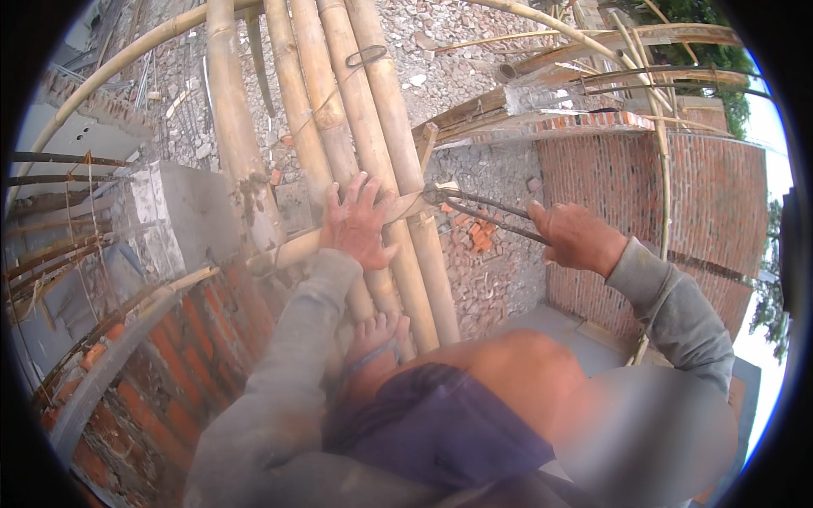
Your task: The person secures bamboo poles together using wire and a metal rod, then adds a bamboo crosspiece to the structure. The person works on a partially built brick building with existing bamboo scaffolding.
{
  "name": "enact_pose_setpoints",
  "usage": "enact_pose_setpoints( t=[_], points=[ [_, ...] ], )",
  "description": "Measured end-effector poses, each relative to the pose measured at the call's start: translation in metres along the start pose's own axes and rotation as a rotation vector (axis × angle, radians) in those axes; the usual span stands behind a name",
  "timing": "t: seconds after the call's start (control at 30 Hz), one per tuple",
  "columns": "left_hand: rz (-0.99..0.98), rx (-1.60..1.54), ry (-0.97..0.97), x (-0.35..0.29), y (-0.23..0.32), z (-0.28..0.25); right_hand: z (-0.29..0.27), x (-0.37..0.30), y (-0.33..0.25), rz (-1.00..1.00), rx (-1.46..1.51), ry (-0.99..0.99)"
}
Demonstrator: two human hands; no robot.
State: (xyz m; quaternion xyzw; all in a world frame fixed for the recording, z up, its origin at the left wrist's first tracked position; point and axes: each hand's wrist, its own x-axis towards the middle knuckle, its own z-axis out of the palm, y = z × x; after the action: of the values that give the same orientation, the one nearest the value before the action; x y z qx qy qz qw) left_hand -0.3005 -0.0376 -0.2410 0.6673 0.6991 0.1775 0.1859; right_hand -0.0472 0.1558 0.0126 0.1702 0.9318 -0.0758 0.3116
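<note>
My left hand [357,225] lies spread and flat on a row of long bamboo poles [369,127], beside a shorter crosswise bamboo piece [296,247]. In my right hand [580,239] are the handles of long metal pincers [489,201]. Their jaws rest at the end of the crosswise piece, by the rightmost pole; whether they grip a wire there is too small to tell. My foot [373,340], in a strapped sandal, stands on the poles just below my left hand. Farther up, a dark wire loop [366,57] lies over the poles.
Below lies rubble-covered ground [415,80]. A thick bamboo pole [227,102] runs on the left, near a grey concrete block [199,207]. A brick wall [601,182] rises at right, another brick wall [182,364] at lower left. Timbers [474,110] and a bamboo upright [663,186] stand at right.
</note>
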Motion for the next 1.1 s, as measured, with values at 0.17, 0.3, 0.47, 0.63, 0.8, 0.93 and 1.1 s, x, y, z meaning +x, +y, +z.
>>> enact_pose_setpoints(
  t=[0.17, 0.3, 0.47, 0.63, 0.8, 0.93, 1.1],
  points=[
    [0.010, -0.009, 0.010, 0.000, 0.001, 0.000, -0.016, 0.010, -0.005, 0.672, 0.943, -0.732],
    [0.010, 0.000, 0.015, -0.001, -0.001, 0.000, -0.018, 0.003, -0.018, 0.369, 0.143, -0.368],
    [0.007, -0.001, -0.001, -0.001, 0.001, 0.001, 0.001, -0.010, -0.027, 0.148, -0.513, 0.185],
    [-0.007, 0.026, -0.019, 0.001, 0.002, -0.002, -0.019, -0.001, -0.012, 0.624, 0.608, -0.519],
    [-0.008, -0.010, -0.017, 0.000, 0.002, -0.002, -0.019, -0.006, -0.017, 0.106, 0.337, -0.056],
    [-0.007, -0.005, -0.005, 0.001, 0.002, -0.004, -0.009, -0.010, -0.012, 0.524, 0.775, -0.533],
    [0.000, -0.014, 0.004, 0.001, 0.003, -0.005, -0.007, -0.002, -0.008, 0.514, 0.693, -0.705]
  ],
)
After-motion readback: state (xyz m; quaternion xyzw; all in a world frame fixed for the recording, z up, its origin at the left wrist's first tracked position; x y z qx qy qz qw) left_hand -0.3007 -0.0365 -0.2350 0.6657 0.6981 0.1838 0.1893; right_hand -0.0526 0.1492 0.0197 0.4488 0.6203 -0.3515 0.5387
